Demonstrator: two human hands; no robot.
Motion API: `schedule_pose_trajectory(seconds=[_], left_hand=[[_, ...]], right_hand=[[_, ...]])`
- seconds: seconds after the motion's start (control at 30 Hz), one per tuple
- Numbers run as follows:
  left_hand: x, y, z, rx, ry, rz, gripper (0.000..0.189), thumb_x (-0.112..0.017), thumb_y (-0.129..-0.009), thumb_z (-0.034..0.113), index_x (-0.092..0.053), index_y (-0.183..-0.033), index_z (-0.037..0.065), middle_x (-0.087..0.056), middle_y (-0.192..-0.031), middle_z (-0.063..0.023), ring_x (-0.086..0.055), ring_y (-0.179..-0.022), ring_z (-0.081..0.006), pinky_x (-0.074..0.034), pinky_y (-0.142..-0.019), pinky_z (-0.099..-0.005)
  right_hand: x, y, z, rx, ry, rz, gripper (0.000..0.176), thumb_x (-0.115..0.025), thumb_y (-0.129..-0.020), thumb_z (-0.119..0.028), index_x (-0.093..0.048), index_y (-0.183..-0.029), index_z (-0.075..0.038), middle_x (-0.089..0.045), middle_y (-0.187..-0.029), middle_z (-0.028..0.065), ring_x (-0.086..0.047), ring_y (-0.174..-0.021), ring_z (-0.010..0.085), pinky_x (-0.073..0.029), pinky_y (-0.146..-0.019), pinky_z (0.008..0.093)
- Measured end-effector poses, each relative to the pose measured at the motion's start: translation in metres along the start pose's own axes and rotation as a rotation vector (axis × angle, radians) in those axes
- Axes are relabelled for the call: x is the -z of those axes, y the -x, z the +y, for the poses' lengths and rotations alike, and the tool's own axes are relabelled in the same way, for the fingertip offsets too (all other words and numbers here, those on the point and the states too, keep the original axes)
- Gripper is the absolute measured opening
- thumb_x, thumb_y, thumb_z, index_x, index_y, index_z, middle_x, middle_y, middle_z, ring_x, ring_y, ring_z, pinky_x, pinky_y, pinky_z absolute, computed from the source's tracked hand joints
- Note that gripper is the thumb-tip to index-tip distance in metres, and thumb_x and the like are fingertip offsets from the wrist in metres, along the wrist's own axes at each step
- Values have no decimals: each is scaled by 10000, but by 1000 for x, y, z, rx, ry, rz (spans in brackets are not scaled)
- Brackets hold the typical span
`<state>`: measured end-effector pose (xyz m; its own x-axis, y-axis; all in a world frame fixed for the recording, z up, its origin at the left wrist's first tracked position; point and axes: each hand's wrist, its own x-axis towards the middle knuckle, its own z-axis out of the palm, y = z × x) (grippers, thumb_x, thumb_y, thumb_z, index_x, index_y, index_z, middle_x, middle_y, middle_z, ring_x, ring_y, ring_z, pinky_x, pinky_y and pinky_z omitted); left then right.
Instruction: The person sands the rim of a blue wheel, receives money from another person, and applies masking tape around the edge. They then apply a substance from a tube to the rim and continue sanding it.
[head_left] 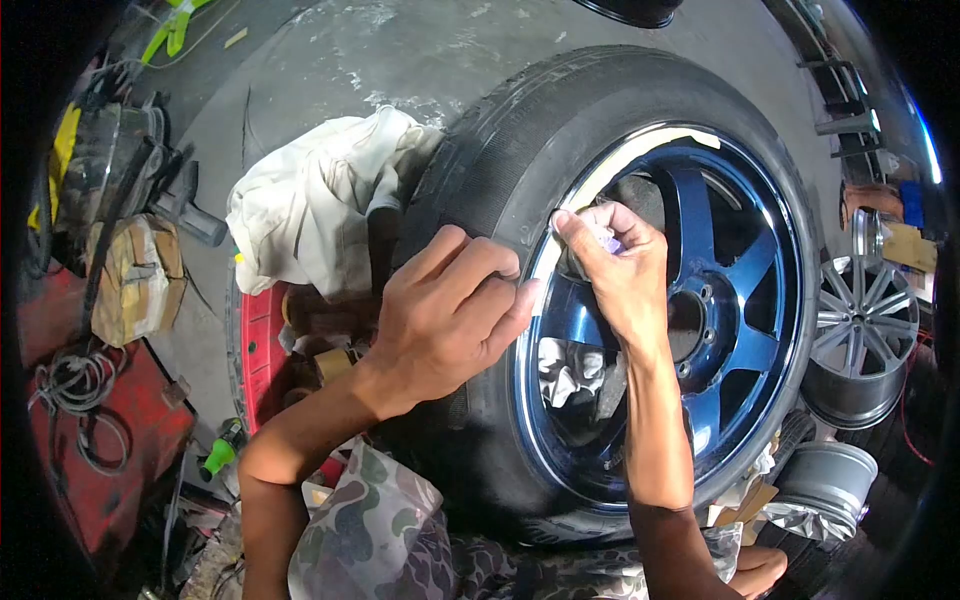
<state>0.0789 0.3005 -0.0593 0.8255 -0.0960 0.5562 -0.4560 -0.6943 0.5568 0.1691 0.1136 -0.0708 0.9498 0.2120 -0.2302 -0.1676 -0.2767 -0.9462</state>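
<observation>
A car wheel with a black tire (620, 85) and a glossy blue rim (690, 215) leans in front of me. A pale yellow strip of masking tape (640, 150) follows the rim's upper-left lip. My left hand (450, 305) is closed, knuckles over the tire, with thumb and fingertips pinched at the tape's lower end. Against the lip a little higher, my right hand (625, 255) pinches a small white and purple thing (606, 238), mostly covered by its fingers; I cannot tell what it is. Its thumb tip is right at the tape.
White cloth (320, 190) is bunched left of the tire, above a red rim-like edge (262, 340). A taped cardboard box (138, 280), coiled cable (85, 385) and green bottle (220, 450) lie at left. Silver wheels (858, 315) stand at right.
</observation>
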Motion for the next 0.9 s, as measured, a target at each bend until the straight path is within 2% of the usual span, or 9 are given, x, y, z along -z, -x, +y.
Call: schedule_pose_trajectory(seconds=[0.07,0.17,0.27,0.33,0.4,0.57,0.7,0.8,0.9], left_hand=[[-4,2,-1,-1,10,18,215,-853,-784,-17,-644,-762,27,-681,-934,-76,-608,-762,-268,-490,-640,-371],[-4,2,-1,-2,13,29,221,-855,-783,-12,-639,-759,27,-679,-934,-79,-603,-761,-272,-487,-642,-373],[-3,2,-2,3,12,26,225,-856,-784,-11,-636,-758,28,-678,-934,-81,-602,-763,-275,-486,-648,-373],[-5,2,-1,1,20,23,225,-856,-784,-11,-636,-757,28,-678,-936,-83,-602,-765,-276,-487,-652,-373],[-4,2,-1,5,8,24,217,-854,-785,-13,-642,-764,26,-679,-942,-82,-604,-768,-275,-489,-655,-374],[-1,2,-1,15,3,4,201,-853,-791,-5,-654,-778,25,-682,-952,-79,-607,-774,-274,-490,-657,-374],[-1,1,0,8,4,4,199,-853,-792,0,-656,-780,25,-683,-954,-75,-606,-772,-272,-487,-652,-375],[-3,2,-1,6,5,15,200,-852,-793,-4,-654,-779,25,-682,-955,-74,-605,-770,-271,-486,-651,-376],[-3,3,-1,7,0,13,203,-852,-792,-7,-652,-779,23,-680,-957,-77,-607,-773,-270,-488,-653,-378]], right_hand=[[5,-3,-3,-31,41,-11,209,-829,-981,-169,-729,-849,-42,-648,-735,-55,-486,-634,5,-369,-578,213],[-1,-6,-9,-59,-11,108,229,-847,-959,-175,-740,-820,-28,-651,-730,-51,-511,-665,23,-409,-602,234],[4,1,-3,-22,37,-18,221,-846,-962,-181,-749,-838,-26,-666,-738,-45,-519,-671,24,-417,-606,238],[6,-2,-5,-49,33,-13,215,-851,-956,-180,-750,-845,-25,-667,-739,-42,-524,-674,26,-420,-610,238],[1,-8,-6,-26,-2,99,217,-856,-949,-174,-749,-832,-26,-660,-736,-43,-522,-672,27,-418,-610,237],[7,-3,-2,-51,13,-9,225,-850,-952,-177,-743,-832,-20,-664,-740,-43,-528,-674,21,-420,-604,237],[2,-8,-5,-31,62,114,232,-860,-942,-193,-748,-827,-25,-670,-734,-40,-525,-666,23,-426,-610,238],[4,-3,-5,-55,40,32,239,-862,-940,-203,-753,-833,-20,-673,-736,-40,-529,-667,25,-432,-613,242],[3,-8,-5,-48,26,69,226,-855,-943,-194,-760,-839,-18,-674,-732,-40,-533,-669,24,-433,-615,239]])
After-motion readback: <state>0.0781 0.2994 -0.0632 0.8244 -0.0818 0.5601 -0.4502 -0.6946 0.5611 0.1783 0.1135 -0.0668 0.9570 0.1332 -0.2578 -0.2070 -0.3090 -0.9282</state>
